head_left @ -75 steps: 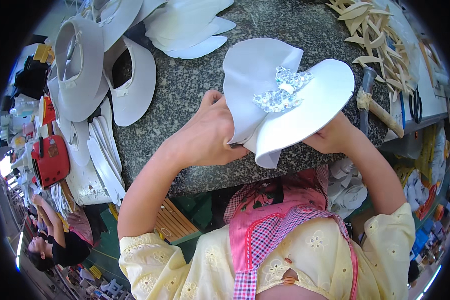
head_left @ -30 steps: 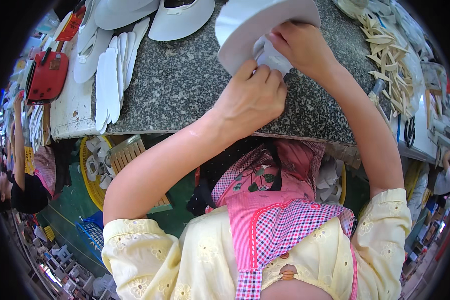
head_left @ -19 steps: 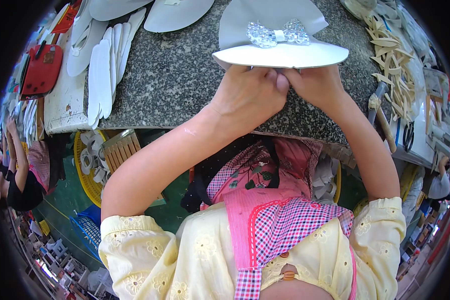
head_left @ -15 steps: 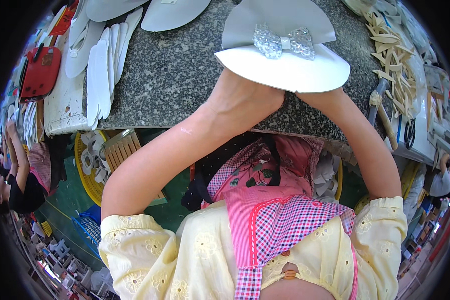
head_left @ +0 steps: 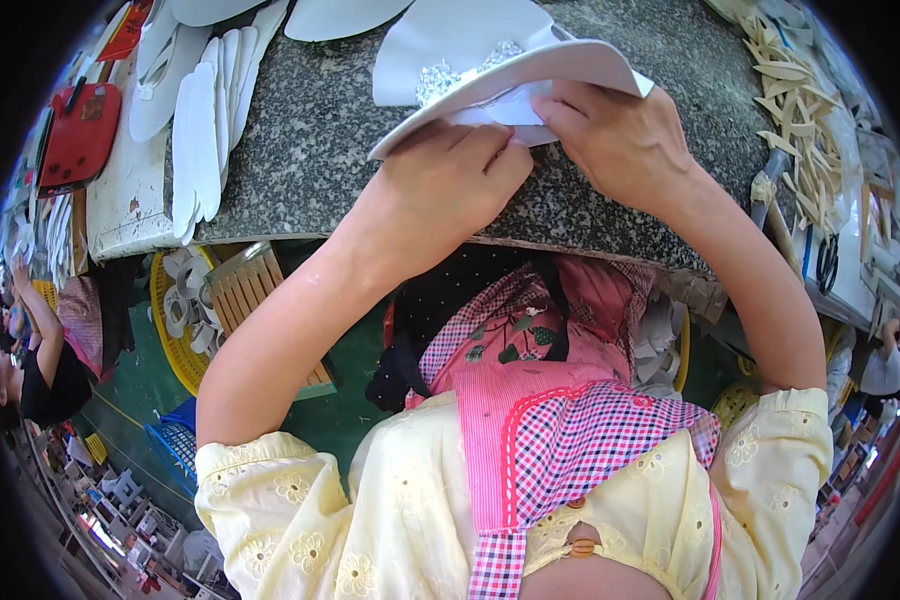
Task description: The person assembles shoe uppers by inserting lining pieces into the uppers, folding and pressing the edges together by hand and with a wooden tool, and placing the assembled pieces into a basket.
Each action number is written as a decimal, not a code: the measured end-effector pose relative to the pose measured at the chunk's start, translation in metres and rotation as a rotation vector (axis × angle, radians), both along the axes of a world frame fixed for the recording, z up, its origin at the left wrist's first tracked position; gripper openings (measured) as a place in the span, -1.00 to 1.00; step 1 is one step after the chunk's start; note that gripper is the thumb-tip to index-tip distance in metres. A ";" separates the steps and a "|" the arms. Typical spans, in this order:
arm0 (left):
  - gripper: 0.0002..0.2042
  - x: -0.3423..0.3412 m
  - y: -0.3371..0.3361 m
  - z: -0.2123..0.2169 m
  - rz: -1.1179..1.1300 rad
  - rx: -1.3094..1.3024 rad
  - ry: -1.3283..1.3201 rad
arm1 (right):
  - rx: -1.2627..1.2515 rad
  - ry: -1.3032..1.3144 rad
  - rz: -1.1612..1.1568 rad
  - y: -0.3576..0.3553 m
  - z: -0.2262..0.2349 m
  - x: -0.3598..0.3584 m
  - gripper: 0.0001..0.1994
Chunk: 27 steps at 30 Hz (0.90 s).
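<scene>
1. A white piece (head_left: 535, 72) is held up over the near part of the speckled desk (head_left: 300, 170), between the two hands. It is tilted, its right end higher than its left, with a curved flap nearer the person and another behind.
2. A sparkling bow (head_left: 437, 82) sits between the two flaps; the near flap hides part of it.
3. The left hand (head_left: 450, 180) is at the lower left of the piece, its fingers curled and pinching the near edge; some fingertips are hidden underneath.
4. The right hand (head_left: 625, 140) is at the other end, pinching the piece between thumb and fingers. The thumb lies on the inner side; the other fingertips are partly out of sight.
5. The hands are near each other, with a small gap between them.
6. On the left of the desk lies a fanned stack of white strips (head_left: 200, 150), with more white uppers (head_left: 157, 100) beside it. Farther left is a red box (head_left: 78, 140).
7. On the right are a heap of beige strips (head_left: 785, 75), a hammer (head_left: 767, 188) and black scissors (head_left: 827, 262).
8. Below the desk edge, at left, a yellow basket (head_left: 175, 355) holds white rings, beside a slatted board (head_left: 255, 290).
9. At far left, a co-worker (head_left: 55, 375) in black has an arm raised.
</scene>
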<state>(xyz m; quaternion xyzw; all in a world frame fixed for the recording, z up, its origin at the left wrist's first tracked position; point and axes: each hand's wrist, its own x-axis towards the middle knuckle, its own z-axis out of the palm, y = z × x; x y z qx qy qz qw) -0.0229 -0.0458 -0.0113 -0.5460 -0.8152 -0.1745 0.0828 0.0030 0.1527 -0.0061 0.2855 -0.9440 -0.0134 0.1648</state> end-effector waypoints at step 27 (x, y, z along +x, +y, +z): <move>-0.63 0.002 -0.011 -0.016 0.031 0.036 0.356 | -0.170 0.054 0.051 -0.012 -0.011 -0.002 -0.91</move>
